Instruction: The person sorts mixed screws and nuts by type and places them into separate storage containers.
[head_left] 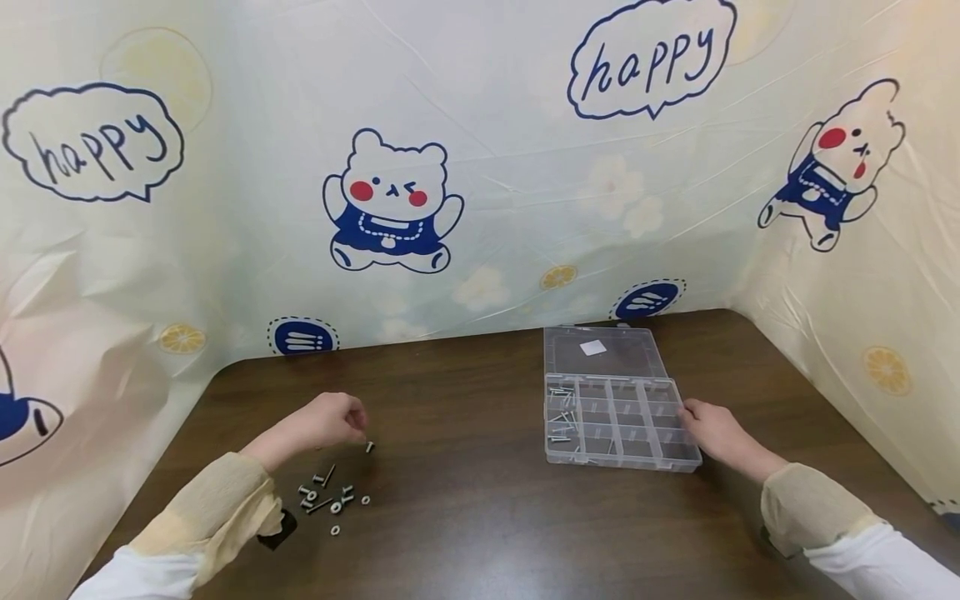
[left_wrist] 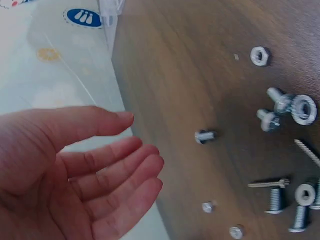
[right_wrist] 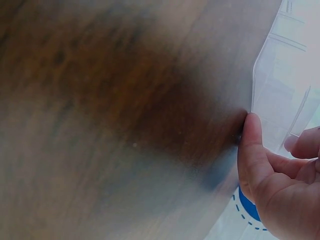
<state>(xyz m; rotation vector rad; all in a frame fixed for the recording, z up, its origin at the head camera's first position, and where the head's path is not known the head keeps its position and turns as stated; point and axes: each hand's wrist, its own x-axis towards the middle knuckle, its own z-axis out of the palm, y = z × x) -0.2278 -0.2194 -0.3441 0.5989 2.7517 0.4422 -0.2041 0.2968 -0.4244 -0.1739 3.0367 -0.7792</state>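
Observation:
In the head view my left hand [head_left: 326, 419] hovers above the left part of the table, holding nothing. The left wrist view shows its fingers loosely bent and its thumb apart from them. Closest to it lies a short bolt [left_wrist: 205, 136]. Other bolts and screws are scattered nearby, with a nut [left_wrist: 259, 56] and a washer [left_wrist: 304, 110] among them. My right hand [head_left: 723, 435] grips the right side of a clear plastic compartment box [head_left: 622, 464], thumb [right_wrist: 252, 129] against its outer wall. Several screws [head_left: 562, 419] lie in its left column.
The box's transparent lid [head_left: 611, 358] lies open behind it, with a small white label [head_left: 592, 347]. A dark wooden table [head_left: 465, 500] carries everything. Printed cloth [head_left: 502, 192] hangs along the back and sides. A black object [head_left: 277, 531] shows by the left wrist.

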